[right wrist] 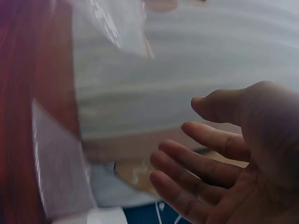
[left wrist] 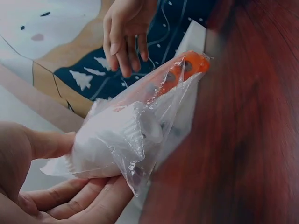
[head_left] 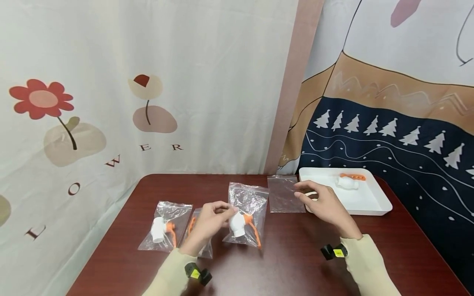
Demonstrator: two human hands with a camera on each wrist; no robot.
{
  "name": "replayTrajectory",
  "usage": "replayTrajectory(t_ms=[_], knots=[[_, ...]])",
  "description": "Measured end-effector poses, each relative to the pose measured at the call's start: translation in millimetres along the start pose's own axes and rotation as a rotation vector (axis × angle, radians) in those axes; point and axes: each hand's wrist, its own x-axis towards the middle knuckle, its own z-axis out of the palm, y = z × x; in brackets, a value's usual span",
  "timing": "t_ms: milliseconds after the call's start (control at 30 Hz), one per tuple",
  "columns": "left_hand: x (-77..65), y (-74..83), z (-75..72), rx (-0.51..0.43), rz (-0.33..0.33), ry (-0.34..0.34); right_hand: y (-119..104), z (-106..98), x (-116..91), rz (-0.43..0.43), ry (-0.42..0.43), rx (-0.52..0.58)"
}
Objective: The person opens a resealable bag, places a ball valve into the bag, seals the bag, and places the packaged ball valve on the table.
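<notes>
My left hand (head_left: 211, 224) pinches a clear zip bag (head_left: 249, 193) that holds a white plastic valve (head_left: 237, 224) with an orange lever handle (head_left: 255, 235). In the left wrist view the thumb lies on one side of the bagged valve (left wrist: 105, 140), with fingers beneath it. My right hand (head_left: 326, 203) hovers, fingers spread and loosely bent, near a flat clear bag (head_left: 283, 197) and the left side of a white tray (head_left: 370, 207). Nothing is between its fingers in the right wrist view, where the hand (right wrist: 219, 158) appears apart from both bags.
Inside the tray lie a white valve body (head_left: 347, 183) and an orange handle (head_left: 353, 176). Left of my left hand, a bagged valve (head_left: 158, 229) rests on the dark red table (head_left: 289, 263). Another bag (head_left: 205, 250) is partly hidden by that forearm. Printed curtains stand behind.
</notes>
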Motion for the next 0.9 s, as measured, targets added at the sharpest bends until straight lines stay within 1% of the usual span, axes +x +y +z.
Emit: replayTrajectory(t_ms=[133,267,367,533,667,767,900], knots=[[-0.7,-5.5,-7.9,0.038,-0.039,0.011,15,-5,0,0.016,0.003,-0.129],[-0.7,-10.7,-12.8,0.088,-0.064,0.023,27,-7,-1,0.014,-0.008,-0.256],[-0.7,-15.2,-14.1,0.135,-0.078,0.028,36,-7,-2,0.009,-0.028,-0.314],[-2.6,-22.4,-13.1,0.208,-0.087,0.016,46,-7,-3,0.031,-0.077,-0.336],[-6.0,-25.8,-11.6,0.247,-0.095,-0.029,49,-6,-2,0.066,-0.114,-0.347],[-7.6,-27.1,-11.0,0.291,-0.105,-0.044,51,-5,-1,0.069,-0.117,-0.361],[-7.9,-27.1,-10.7,0.362,-0.117,-0.04,55,-3,0,0.056,-0.111,-0.367]])
